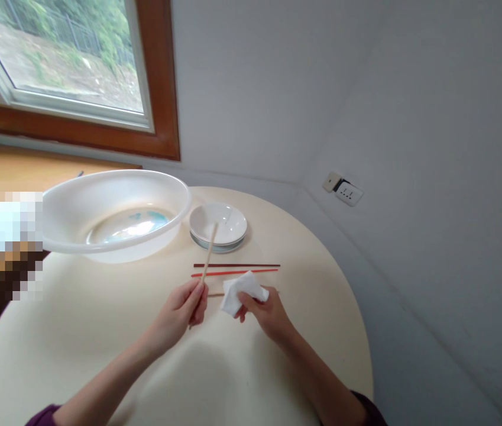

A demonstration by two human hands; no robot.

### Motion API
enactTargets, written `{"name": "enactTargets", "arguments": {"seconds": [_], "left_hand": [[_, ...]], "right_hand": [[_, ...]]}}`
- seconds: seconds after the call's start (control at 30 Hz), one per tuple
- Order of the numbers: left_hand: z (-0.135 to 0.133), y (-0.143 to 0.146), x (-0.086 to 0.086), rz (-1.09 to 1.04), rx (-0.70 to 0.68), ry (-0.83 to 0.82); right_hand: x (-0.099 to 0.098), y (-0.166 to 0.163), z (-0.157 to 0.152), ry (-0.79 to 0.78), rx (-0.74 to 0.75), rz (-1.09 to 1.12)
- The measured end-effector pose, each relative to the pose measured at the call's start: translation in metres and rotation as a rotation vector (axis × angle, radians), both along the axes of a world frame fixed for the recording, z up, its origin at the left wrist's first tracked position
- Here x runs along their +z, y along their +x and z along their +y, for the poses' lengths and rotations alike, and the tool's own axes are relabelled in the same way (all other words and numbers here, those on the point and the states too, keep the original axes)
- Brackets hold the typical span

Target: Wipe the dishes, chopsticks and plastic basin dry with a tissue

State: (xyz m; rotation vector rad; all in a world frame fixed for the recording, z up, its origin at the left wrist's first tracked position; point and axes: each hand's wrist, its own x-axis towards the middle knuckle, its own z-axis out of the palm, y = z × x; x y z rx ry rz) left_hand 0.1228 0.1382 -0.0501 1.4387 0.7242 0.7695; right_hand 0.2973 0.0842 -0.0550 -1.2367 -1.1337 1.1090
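Observation:
In my left hand (184, 305) is a pale wooden chopstick (209, 254), held near its lower part and tilted up toward the bowls. My right hand (264, 310) pinches a crumpled white tissue (239, 291), a short way to the right of the chopstick and apart from it. Beyond my hands a dark red chopstick (237, 265) and a bright red chopstick (233, 273) lie crosswise on the table. Another light brown chopstick (216, 294) lies closer, partly hidden behind the tissue and my right hand.
A stack of white bowls (228, 225) stands at the back of the round cream table (321, 284). To its left is a large translucent basin (117, 245). Walls close in behind and on the right, with a power socket (349, 193). A window (73, 59) is at upper left.

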Motion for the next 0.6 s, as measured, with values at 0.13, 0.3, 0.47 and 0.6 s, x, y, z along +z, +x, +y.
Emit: {"name": "enactTargets", "arguments": {"seconds": [0.13, 0.3, 0.47, 0.6], "left_hand": [[-0.009, 0.005, -0.002, 0.066, -0.22, -0.061], [-0.018, 0.007, 0.005, 0.209, -0.408, -0.131], [-0.016, 0.006, 0.006, 0.214, -0.399, -0.202], [-0.013, 0.005, 0.003, 0.322, -0.378, -0.092]], "right_hand": [[-0.002, -0.005, -0.001, -0.008, 0.0, 0.06], [-0.006, -0.014, -0.007, -0.055, 0.101, 0.077], [-0.01, -0.003, -0.002, 0.008, -0.028, 0.213], [-0.003, 0.016, 0.004, 0.044, -0.204, 0.346]]}}
